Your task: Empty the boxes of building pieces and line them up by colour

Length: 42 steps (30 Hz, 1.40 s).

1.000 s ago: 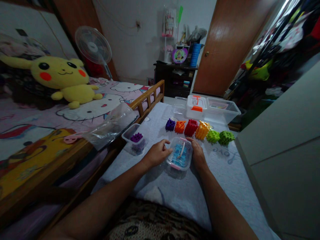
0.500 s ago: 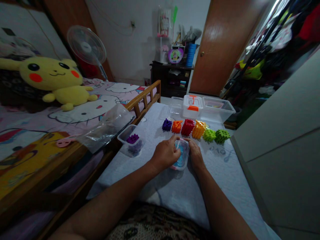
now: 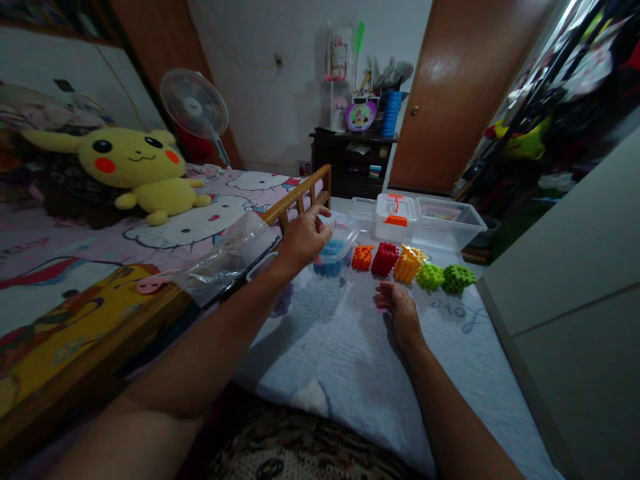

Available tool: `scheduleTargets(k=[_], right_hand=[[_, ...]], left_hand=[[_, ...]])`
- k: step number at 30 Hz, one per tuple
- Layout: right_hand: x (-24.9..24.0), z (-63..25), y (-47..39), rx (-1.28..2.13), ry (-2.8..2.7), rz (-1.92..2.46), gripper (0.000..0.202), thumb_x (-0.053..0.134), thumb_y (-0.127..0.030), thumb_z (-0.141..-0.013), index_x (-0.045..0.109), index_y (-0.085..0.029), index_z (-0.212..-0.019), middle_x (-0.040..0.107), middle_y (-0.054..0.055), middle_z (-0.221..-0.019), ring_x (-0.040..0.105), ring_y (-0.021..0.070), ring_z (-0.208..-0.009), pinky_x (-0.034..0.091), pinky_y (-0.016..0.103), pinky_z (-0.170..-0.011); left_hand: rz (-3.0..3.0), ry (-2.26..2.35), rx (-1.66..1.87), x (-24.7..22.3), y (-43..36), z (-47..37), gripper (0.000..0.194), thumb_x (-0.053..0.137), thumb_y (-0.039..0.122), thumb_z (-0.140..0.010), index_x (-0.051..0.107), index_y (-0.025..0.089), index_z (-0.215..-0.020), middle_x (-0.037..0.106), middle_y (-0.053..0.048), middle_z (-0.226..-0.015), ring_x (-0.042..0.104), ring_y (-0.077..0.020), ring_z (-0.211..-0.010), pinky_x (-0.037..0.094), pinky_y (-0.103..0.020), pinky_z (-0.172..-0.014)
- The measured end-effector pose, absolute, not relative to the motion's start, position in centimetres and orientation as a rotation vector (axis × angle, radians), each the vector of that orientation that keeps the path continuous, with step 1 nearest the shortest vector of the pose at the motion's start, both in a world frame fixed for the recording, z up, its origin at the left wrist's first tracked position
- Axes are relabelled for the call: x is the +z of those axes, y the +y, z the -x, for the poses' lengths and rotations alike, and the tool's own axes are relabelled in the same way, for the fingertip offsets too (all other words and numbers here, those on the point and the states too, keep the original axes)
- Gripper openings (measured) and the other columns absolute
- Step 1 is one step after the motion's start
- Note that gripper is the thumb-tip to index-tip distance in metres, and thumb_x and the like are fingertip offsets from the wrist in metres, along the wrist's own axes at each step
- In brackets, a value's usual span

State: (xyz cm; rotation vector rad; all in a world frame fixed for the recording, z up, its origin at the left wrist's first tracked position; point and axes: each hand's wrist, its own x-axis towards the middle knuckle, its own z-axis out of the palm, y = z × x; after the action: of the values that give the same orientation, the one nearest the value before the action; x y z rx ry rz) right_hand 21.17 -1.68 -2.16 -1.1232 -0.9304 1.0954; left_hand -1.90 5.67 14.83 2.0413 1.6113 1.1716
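Note:
My left hand (image 3: 306, 235) is closed at the near-left rim of a clear plastic container (image 3: 345, 248) with blue pieces (image 3: 327, 260) inside. The container is at the left end of a row of coloured foam-like blocks. My right hand (image 3: 400, 312) holds nothing, its fingers loosely apart just above the cloth. Beyond it are an orange block (image 3: 363, 257), a red block (image 3: 385, 259), a yellow block (image 3: 407, 263), a lime block (image 3: 430, 277) and a green block (image 3: 459, 279). My left forearm partly covers another clear container (image 3: 261, 267) with purple pieces.
A lidded box with orange clips (image 3: 395, 220) and a long clear bin (image 3: 450, 223) stand at the table's back. A wooden bed rail (image 3: 300, 197) borders the left side, with a plastic bag (image 3: 225, 257) on it. A white cabinet (image 3: 565, 267) flanks the right.
My left hand has carried the container of blue pieces forward and left, away from my right hand, which has let go. The dark purple block is now hidden. The view has shifted slightly.

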Motion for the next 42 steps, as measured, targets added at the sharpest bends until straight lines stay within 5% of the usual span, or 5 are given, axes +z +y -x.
scheduleTargets(k=[13,23,30,42], right_hand=[[-2.2,-21.3,-1.6,1.138,-0.939,1.131,0.044,0.063,-0.061,-0.082,0.071,-0.019,-0.094,0.07,0.007,-0.088,0.061,0.0168,-0.066,0.05,0.031,-0.06],[-2.4,-21.4,-1.6,1.119,-0.994,1.168,0.042,0.065,-0.059,-0.082,0.071,-0.02,-0.094,0.071,0.008,-0.086,0.062,0.0181,-0.067,0.049,0.032,-0.061],[-1.9,-21.3,-1.7,1.108,-1.026,1.193,0.041,0.067,-0.059,-0.08,0.072,-0.02,-0.091,0.07,0.007,-0.082,0.062,0.0187,-0.068,0.049,0.033,-0.063],[-1.8,-21.3,-1.8,1.092,-1.073,1.221,0.041,0.066,-0.059,-0.08,0.073,-0.021,-0.091,0.071,0.007,-0.082,0.062,0.0194,-0.069,0.049,0.034,-0.064]], left_hand=[[-1.929,2.018,0.834,10.2,14.4,7.8,0.027,0.059,0.024,-0.085,0.069,0.016,-0.109,0.065,-0.001,-0.082,0.056,-0.0133,-0.068,0.045,-0.023,-0.064],[-1.979,2.046,0.621,7.9,14.9,8.6,0.038,0.063,0.015,-0.072,0.072,0.017,-0.109,0.072,-0.004,-0.088,0.064,-0.0177,-0.075,0.048,-0.026,-0.069],[-2.045,2.087,0.463,8.1,14.9,9.0,0.019,0.065,0.023,-0.072,0.076,0.018,-0.086,0.074,-0.006,-0.085,0.067,-0.0231,-0.084,0.049,-0.027,-0.074],[-2.06,2.228,0.402,8.3,14.4,9.1,0.016,0.064,0.023,-0.072,0.075,0.022,-0.084,0.076,-0.007,-0.09,0.067,-0.0237,-0.091,0.049,-0.026,-0.074]])
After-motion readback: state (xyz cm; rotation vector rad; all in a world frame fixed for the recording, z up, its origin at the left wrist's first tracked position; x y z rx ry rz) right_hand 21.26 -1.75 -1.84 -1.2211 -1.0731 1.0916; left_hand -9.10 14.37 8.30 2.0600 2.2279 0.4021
